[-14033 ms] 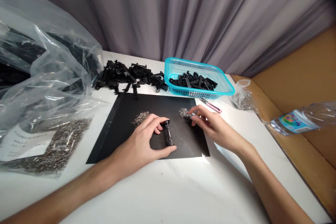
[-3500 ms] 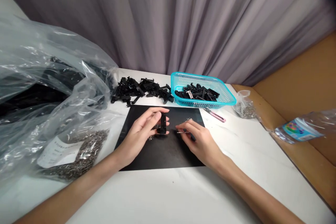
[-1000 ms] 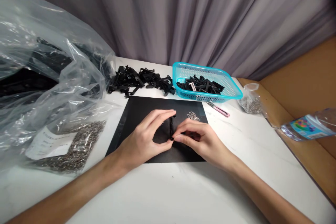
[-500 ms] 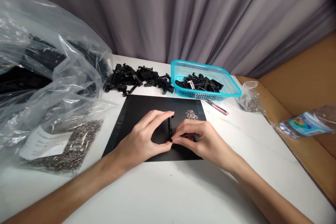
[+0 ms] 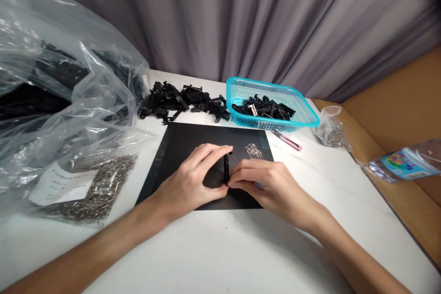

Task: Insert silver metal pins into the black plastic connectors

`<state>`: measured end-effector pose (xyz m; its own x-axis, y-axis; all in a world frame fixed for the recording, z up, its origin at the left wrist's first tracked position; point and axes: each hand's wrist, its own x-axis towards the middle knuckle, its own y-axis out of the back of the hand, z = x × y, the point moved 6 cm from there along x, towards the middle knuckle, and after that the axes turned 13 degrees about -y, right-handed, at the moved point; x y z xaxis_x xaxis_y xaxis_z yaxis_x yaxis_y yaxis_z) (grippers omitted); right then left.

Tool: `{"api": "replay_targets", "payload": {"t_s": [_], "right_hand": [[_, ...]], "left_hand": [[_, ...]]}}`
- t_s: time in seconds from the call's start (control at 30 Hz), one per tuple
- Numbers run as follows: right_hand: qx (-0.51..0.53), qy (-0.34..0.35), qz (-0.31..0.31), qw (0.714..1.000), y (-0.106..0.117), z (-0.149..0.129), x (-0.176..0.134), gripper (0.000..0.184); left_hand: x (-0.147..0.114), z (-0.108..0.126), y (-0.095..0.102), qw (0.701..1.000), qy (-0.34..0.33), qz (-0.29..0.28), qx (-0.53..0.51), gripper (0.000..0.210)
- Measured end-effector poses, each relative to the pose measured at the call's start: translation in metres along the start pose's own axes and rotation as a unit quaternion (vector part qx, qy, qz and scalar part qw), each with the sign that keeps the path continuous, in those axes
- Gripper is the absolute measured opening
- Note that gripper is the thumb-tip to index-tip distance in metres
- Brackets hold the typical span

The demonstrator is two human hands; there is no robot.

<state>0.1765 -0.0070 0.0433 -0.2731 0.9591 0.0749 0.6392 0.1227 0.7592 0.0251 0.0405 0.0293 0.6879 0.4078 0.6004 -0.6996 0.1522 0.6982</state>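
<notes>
My left hand (image 5: 195,174) grips a slim black plastic part (image 5: 226,168) by its two ends, fingers at the far end and thumb at the near end. The part stands lengthwise over a black mat (image 5: 193,140). Pressed together, the fingertips of my right hand (image 5: 263,181) meet the near end of the part, by my left thumb. Whatever they pinch is hidden behind the fingers. Just beyond the right hand lies a small heap of tiny metal pins (image 5: 254,150) on the mat.
Behind the mat are a pile of black plastic parts (image 5: 168,101) and a blue basket (image 5: 275,124) holding more. A pink-handled cutter (image 5: 291,142) lies beside it. Bags of metal pins (image 5: 106,188) and black parts fill the left; a small bag (image 5: 332,133) and bottle (image 5: 403,163) are right.
The black part has turned slightly in my left hand. My right fingers have closed in at its near end, and the thin metal piece seen between them earlier is now hidden. The view shifted slightly.
</notes>
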Motion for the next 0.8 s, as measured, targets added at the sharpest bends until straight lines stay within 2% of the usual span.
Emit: {"api": "replay_targets", "payload": {"t_s": [0.1,0.23,0.3,0.4,0.47,0.7,0.8], "right_hand": [[0.027,-0.036,0.006,0.999,-0.001,0.003,0.002,0.017],[0.102,-0.117,0.0,0.988,-0.001,0.015,0.008,0.005],[0.134,-0.137,-0.009,0.981,-0.001,0.02,0.01,0.005],[0.156,-0.125,-0.016,0.98,-0.001,0.019,0.01,0.002],[0.148,-0.113,0.001,0.982,0.0,0.016,0.008,0.007],[0.079,-0.075,0.128,0.986,-0.004,-0.001,-0.003,0.015],[0.088,-0.077,0.153,0.981,-0.007,-0.002,-0.006,0.018]], "left_hand": [[0.0,0.0,0.0,1.0,-0.011,0.006,0.009,0.061],[0.0,0.0,0.002,0.999,-0.021,0.021,0.02,0.062],[0.0,0.0,0.002,0.999,-0.025,0.018,0.022,0.062],[0.0,-0.001,0.003,0.999,-0.023,0.015,0.02,0.063],[0.0,-0.002,0.004,1.0,-0.012,0.02,0.017,0.064],[0.002,-0.006,0.007,0.999,0.001,0.036,0.02,0.064],[0.002,-0.006,0.006,0.999,-0.004,0.032,0.021,0.063]]}}
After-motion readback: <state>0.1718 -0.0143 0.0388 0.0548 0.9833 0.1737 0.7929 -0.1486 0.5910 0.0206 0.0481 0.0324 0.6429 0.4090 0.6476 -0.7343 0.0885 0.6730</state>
